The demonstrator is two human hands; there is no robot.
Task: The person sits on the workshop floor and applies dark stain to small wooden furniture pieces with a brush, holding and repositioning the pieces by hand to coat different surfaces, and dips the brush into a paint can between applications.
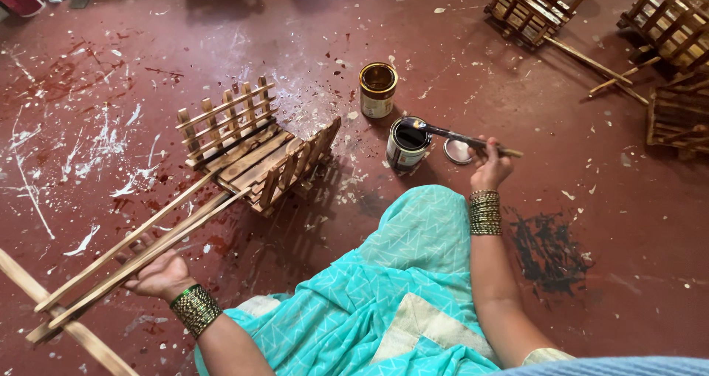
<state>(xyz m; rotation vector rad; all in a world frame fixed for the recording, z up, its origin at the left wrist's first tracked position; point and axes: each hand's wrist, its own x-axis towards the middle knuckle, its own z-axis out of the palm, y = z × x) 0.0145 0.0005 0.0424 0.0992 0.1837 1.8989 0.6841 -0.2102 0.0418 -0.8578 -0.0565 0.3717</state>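
Note:
My left hand [159,272] grips the long handle poles [140,247] of a small slatted wooden cart [255,147] that rests on the floor ahead of me. My right hand [489,168] holds a paintbrush [461,137], its dark wet tip over the mouth of an open paint tin [406,145]. A second open tin [378,89] with a golden rim stands just beyond it. Both wrists wear stacks of bangles. My knee in turquoise cloth [399,272] lies between my arms.
The tin's round lid [458,151] lies beside the brush. Three more wooden carts [535,5] [668,21] [679,114] and loose sticks [591,62] sit at the top right. A black paint smear [550,250] marks the red, white-spattered floor.

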